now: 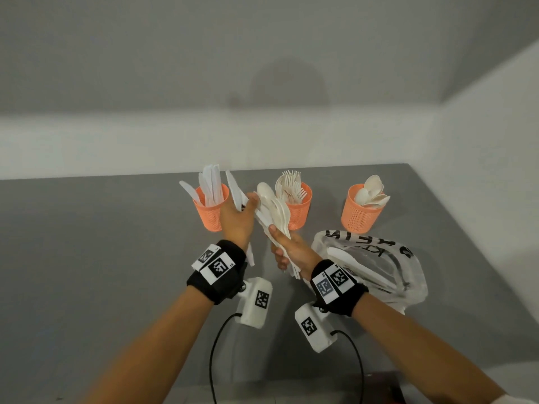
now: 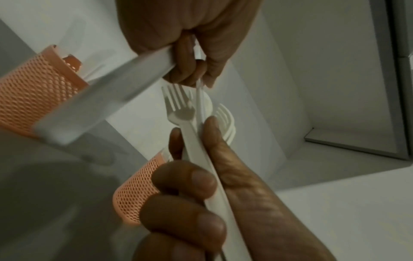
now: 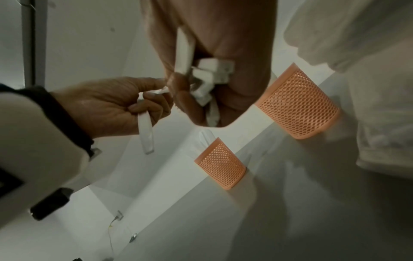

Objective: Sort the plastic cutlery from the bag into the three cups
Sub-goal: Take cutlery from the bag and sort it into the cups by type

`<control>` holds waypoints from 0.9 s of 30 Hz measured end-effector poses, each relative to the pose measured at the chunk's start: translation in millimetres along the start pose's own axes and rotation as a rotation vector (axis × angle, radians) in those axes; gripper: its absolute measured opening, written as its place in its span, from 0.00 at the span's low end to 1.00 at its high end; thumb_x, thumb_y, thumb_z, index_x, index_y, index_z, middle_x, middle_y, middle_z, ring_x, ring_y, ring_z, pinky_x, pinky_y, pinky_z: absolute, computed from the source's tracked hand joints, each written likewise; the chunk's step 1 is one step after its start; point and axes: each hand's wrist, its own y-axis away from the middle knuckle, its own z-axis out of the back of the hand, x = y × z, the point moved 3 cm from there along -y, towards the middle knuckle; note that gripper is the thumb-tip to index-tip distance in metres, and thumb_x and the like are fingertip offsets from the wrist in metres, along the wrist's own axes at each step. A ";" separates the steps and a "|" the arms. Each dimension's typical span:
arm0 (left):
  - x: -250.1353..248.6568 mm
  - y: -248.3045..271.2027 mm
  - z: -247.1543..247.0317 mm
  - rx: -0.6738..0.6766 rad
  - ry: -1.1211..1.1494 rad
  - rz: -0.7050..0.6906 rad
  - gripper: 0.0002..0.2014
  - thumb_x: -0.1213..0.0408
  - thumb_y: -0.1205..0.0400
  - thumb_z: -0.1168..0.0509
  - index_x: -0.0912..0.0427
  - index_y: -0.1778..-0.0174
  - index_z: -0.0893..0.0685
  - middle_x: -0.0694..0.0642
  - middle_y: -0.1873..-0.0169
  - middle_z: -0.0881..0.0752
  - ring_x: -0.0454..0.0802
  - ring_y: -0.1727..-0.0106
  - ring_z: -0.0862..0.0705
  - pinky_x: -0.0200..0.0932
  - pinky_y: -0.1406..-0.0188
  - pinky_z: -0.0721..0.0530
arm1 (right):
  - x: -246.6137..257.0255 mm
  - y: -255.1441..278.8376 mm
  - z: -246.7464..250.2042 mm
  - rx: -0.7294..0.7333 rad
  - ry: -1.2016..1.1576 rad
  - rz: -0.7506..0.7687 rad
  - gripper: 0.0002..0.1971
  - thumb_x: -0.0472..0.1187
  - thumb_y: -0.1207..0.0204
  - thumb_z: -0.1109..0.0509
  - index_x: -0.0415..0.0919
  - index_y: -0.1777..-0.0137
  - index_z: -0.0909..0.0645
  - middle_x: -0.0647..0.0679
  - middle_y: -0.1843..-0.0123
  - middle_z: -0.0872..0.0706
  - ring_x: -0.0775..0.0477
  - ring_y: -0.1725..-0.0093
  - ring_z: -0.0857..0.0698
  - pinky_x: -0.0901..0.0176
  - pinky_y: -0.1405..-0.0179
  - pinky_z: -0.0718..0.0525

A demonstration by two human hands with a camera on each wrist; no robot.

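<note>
- Right hand grips a mixed cutlery bundle by its handles; light, stiff, slippery
- Left hand pinches one knife mid-handle, near the knife cup

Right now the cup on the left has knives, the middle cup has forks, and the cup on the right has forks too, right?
Not quite. The right cup holds spoons, not forks, as the head view shows. The rest is right: the left cup has knives and the middle cup has forks.
</note>
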 end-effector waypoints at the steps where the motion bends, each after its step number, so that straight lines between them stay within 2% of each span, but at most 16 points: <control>1: -0.2 0.8 -1.2 -0.012 0.007 -0.009 0.11 0.65 0.18 0.38 0.70 0.49 0.17 0.67 0.55 0.14 0.64 0.51 0.15 0.51 0.48 0.19 | -1.1 0.0 -0.7 0.001 -0.015 -0.011 0.10 0.53 0.19 0.40 0.48 0.52 0.26 0.53 0.79 0.33 0.58 0.84 0.36 0.67 0.83 0.34; 3: -2.4 -1.8 -0.4 -0.032 0.021 -0.028 0.11 0.64 0.16 0.42 0.62 0.58 0.16 0.59 0.58 0.15 0.58 0.52 0.17 0.50 0.45 0.21 | -1.7 0.0 -0.9 0.007 -0.047 -0.029 0.11 0.54 0.19 0.40 0.47 0.52 0.25 0.53 0.79 0.34 0.59 0.84 0.37 0.68 0.84 0.34; 4: -4.5 -5.5 2.4 -0.061 0.039 -0.026 0.13 0.62 0.15 0.44 0.56 0.63 0.18 0.55 0.61 0.16 0.56 0.54 0.18 0.53 0.45 0.21 | -1.0 -0.2 -0.3 0.011 -0.052 -0.034 0.11 0.53 0.19 0.40 0.47 0.52 0.25 0.54 0.79 0.34 0.59 0.84 0.37 0.69 0.84 0.34; 6: -10.4 -15.7 12.1 -0.130 0.103 -0.020 0.18 0.57 0.14 0.48 0.52 0.69 0.22 0.52 0.71 0.19 0.55 0.64 0.20 0.55 0.54 0.21 | 0.1 -0.3 1.4 0.033 -0.051 -0.044 0.08 0.50 0.20 0.38 0.46 0.53 0.25 0.55 0.80 0.34 0.60 0.85 0.37 0.70 0.85 0.35; 8: -20.9 -25.0 22.1 -0.189 0.194 -0.011 0.21 0.54 0.13 0.52 0.54 0.69 0.24 0.51 0.80 0.22 0.52 0.73 0.23 0.49 0.63 0.22 | 0.9 -0.5 3.9 0.050 -0.069 -0.055 0.06 0.46 0.20 0.35 0.47 0.57 0.28 0.56 0.83 0.33 0.61 0.86 0.37 0.71 0.86 0.35; 10: -32.9 -31.7 28.7 -0.200 0.276 0.028 0.20 0.55 0.13 0.52 0.56 0.67 0.25 0.54 0.82 0.28 0.49 0.79 0.27 0.41 0.74 0.24 | 1.6 -1.1 6.2 0.045 -0.082 -0.075 0.06 0.43 0.20 0.35 0.47 0.58 0.28 0.56 0.84 0.32 0.61 0.87 0.36 0.70 0.86 0.35; 12: -36.5 -38.8 29.7 -0.126 0.210 0.057 0.15 0.57 0.14 0.47 0.57 0.65 0.25 0.54 0.80 0.34 0.43 0.85 0.32 0.35 0.83 0.31 | 3.5 -1.4 6.8 0.049 -0.082 -0.089 0.03 0.43 0.19 0.37 0.45 0.53 0.26 0.55 0.83 0.32 0.60 0.86 0.36 0.70 0.86 0.34; 14: -33.0 -42.3 26.5 0.003 0.003 0.074 0.11 0.61 0.19 0.38 0.56 0.68 0.24 0.51 0.80 0.33 0.38 0.89 0.35 0.33 0.85 0.35 | 5.1 -1.6 5.7 0.067 -0.073 -0.102 0.04 0.42 0.18 0.38 0.44 0.49 0.25 0.55 0.83 0.31 0.60 0.87 0.36 0.70 0.86 0.33; 17: -24.5 -37.0 17.2 0.171 -0.183 0.114 0.08 0.65 0.23 0.32 0.60 0.67 0.21 0.44 0.90 0.30 0.38 0.92 0.34 0.27 0.89 0.36 | 7.0 -2.8 1.7 0.104 -0.046 -0.107 0.04 0.42 0.18 0.38 0.44 0.48 0.23 0.55 0.82 0.30 0.60 0.87 0.36 0.70 0.86 0.33; 19: -21.2 -32.4 10.6 0.244 -0.238 0.115 0.10 0.67 0.23 0.33 0.61 0.70 0.22 0.42 0.95 0.29 0.36 0.92 0.31 0.23 0.90 0.37 | 7.7 -2.8 0.2 0.117 -0.045 -0.117 0.05 0.42 0.18 0.38 0.44 0.49 0.22 0.55 0.82 0.30 0.60 0.87 0.35 0.70 0.86 0.33; 21: -19.1 -31.7 7.4 0.240 -0.260 0.102 0.13 0.69 0.22 0.34 0.59 0.73 0.24 0.43 0.93 0.26 0.37 0.89 0.28 0.24 0.89 0.36 | 8.3 -2.5 1.1 0.115 -0.063 -0.120 0.05 0.42 0.19 0.38 0.44 0.48 0.22 0.55 0.81 0.30 0.60 0.87 0.35 0.70 0.86 0.33; 24: -18.1 -34.5 6.5 0.209 -0.256 0.108 0.10 0.67 0.23 0.33 0.58 0.70 0.23 0.49 0.80 0.24 0.41 0.81 0.27 0.30 0.83 0.33 | 10.5 -0.9 2.2 0.111 -0.060 -0.109 0.06 0.42 0.20 0.36 0.43 0.46 0.24 0.56 0.82 0.29 0.60 0.87 0.35 0.71 0.87 0.33; 27: -15.5 -34.4 2.0 0.277 -0.296 0.121 0.12 0.64 0.23 0.32 0.59 0.71 0.24 0.51 0.79 0.25 0.41 0.82 0.27 0.31 0.83 0.32 | 12.0 0.5 3.1 0.123 -0.053 -0.089 0.04 0.40 0.20 0.36 0.43 0.47 0.23 0.56 0.82 0.30 0.61 0.87 0.35 0.71 0.87 0.33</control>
